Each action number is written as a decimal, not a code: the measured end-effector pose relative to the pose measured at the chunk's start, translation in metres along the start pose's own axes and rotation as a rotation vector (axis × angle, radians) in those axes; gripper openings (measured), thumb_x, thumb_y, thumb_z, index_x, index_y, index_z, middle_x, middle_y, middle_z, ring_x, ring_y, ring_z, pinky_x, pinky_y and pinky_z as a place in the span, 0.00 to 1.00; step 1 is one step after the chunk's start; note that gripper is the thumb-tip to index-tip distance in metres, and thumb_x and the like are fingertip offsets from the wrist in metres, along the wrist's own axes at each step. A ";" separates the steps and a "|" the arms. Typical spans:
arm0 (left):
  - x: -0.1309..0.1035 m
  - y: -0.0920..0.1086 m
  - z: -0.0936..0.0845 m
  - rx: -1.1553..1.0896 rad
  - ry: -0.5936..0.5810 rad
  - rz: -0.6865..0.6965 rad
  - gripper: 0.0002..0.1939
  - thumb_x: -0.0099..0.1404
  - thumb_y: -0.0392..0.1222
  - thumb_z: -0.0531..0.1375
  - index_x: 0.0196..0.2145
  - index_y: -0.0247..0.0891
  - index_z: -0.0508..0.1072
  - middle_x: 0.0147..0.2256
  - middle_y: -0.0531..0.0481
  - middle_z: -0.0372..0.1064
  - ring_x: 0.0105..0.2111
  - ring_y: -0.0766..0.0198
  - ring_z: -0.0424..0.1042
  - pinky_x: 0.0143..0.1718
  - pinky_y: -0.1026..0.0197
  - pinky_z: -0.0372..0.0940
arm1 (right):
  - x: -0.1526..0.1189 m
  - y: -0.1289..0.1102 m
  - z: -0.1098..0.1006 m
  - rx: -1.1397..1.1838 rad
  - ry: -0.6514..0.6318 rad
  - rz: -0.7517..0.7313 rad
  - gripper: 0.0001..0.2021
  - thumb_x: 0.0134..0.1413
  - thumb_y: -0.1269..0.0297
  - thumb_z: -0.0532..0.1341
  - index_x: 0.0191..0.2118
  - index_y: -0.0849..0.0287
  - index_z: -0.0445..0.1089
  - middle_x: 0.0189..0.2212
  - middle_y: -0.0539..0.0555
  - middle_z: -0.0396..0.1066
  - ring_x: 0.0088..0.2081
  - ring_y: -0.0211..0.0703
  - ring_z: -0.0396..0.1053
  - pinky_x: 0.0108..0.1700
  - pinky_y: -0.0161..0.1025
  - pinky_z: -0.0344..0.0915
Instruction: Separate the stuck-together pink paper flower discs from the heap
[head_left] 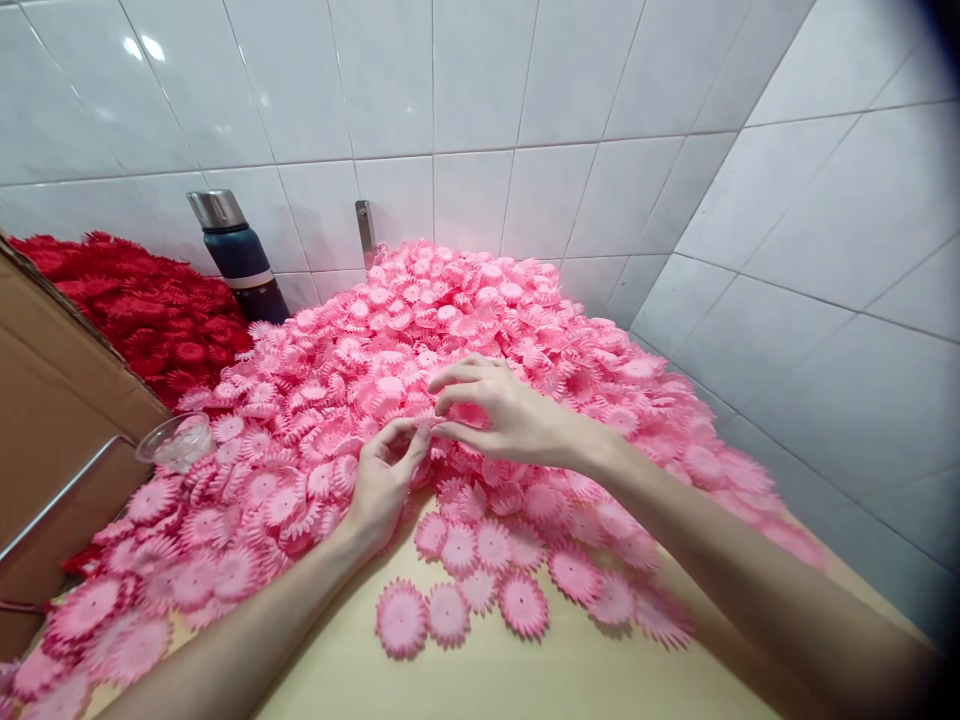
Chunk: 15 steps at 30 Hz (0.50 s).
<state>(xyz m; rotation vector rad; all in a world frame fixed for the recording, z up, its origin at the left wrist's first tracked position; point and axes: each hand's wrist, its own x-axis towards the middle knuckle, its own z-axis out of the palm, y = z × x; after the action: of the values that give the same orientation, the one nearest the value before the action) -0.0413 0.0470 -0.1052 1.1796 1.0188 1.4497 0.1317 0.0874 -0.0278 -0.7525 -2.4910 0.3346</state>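
Note:
Near the middle of the view, my left hand (381,482) is closed in a pinch, thumb against fingers, on a thin pink petal disc (424,421) seen almost edge-on. From the right, my right hand (504,408) meets it at the fingertips. Its thumb and curled index finger close on the same disc's edge, while the other fingers arch above. Both hands hover over the front of a big heap of pink petal discs (450,310), round with notched, darker rims. Several loose discs lie flat in front, one of them a pink disc (523,604).
A dark blue bottle (241,262) with a steel cap stands behind the heap at left. Beside it is a red heap (165,320). A cardboard box (67,400) and a clear plastic cup (180,443) are at left. Tiled walls (472,70) enclose the pale table (345,660).

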 end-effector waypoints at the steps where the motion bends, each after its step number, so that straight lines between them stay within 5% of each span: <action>1: 0.000 0.000 0.000 0.001 -0.001 -0.003 0.09 0.60 0.47 0.65 0.34 0.38 0.77 0.31 0.52 0.73 0.31 0.68 0.69 0.35 0.66 0.64 | 0.001 0.000 0.001 0.003 0.033 -0.007 0.08 0.60 0.63 0.60 0.34 0.60 0.74 0.43 0.59 0.72 0.47 0.50 0.66 0.51 0.54 0.63; 5: -0.003 0.008 0.001 -0.001 -0.047 -0.050 0.12 0.57 0.44 0.68 0.39 0.38 0.78 0.36 0.49 0.76 0.36 0.65 0.73 0.39 0.64 0.67 | 0.004 0.000 -0.001 0.037 0.305 0.049 0.08 0.60 0.67 0.60 0.41 0.64 0.74 0.38 0.59 0.74 0.41 0.46 0.70 0.46 0.48 0.67; 8: -0.006 0.018 0.004 0.007 -0.069 -0.051 0.17 0.54 0.39 0.70 0.42 0.39 0.77 0.45 0.46 0.76 0.44 0.61 0.73 0.45 0.62 0.68 | 0.004 0.001 -0.007 0.023 0.395 0.090 0.24 0.59 0.61 0.63 0.58 0.65 0.64 0.52 0.64 0.70 0.53 0.52 0.67 0.54 0.54 0.63; 11: -0.007 0.021 0.004 -0.018 -0.082 -0.029 0.17 0.56 0.40 0.68 0.44 0.40 0.76 0.46 0.46 0.76 0.44 0.60 0.74 0.44 0.61 0.69 | 0.001 0.000 -0.015 0.033 0.250 0.011 0.29 0.54 0.56 0.66 0.59 0.61 0.64 0.57 0.63 0.67 0.58 0.55 0.62 0.58 0.59 0.59; 15: -0.003 0.017 0.000 -0.062 -0.049 -0.033 0.15 0.59 0.45 0.66 0.44 0.40 0.76 0.40 0.46 0.77 0.37 0.62 0.76 0.36 0.63 0.70 | -0.001 -0.004 -0.018 0.126 -0.015 -0.089 0.19 0.51 0.61 0.69 0.49 0.59 0.71 0.44 0.57 0.76 0.45 0.48 0.72 0.50 0.50 0.68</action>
<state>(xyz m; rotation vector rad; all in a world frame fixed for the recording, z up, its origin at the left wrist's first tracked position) -0.0441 0.0406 -0.0894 1.1437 0.9488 1.4098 0.1400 0.0849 -0.0120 -0.5887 -2.4816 0.4622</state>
